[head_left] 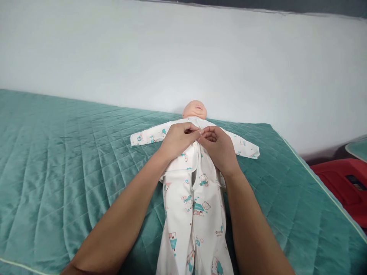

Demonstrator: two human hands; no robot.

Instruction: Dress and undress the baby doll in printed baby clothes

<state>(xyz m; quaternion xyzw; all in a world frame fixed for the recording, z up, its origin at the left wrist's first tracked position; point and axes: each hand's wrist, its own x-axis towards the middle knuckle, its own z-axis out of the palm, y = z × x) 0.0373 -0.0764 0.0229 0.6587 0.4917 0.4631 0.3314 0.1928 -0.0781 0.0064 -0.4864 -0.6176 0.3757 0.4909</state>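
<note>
A baby doll (195,109) lies on its back on a teal quilted mattress (65,160), head toward the wall. It wears a white printed sleepsuit (195,214) with both sleeves spread out sideways. My left hand (177,139) and my right hand (218,147) meet over the doll's chest, just below its chin. Both hands have their fingers curled and pinched together on the sleepsuit's front edges at the neckline. The legs of the sleepsuit run down between my forearms to the bottom edge of the view.
A pale wall (183,57) stands right behind the mattress. The mattress's right edge (315,179) drops off diagonally. Beyond it, on the right, sits a red object (341,183) with a dark patch on it.
</note>
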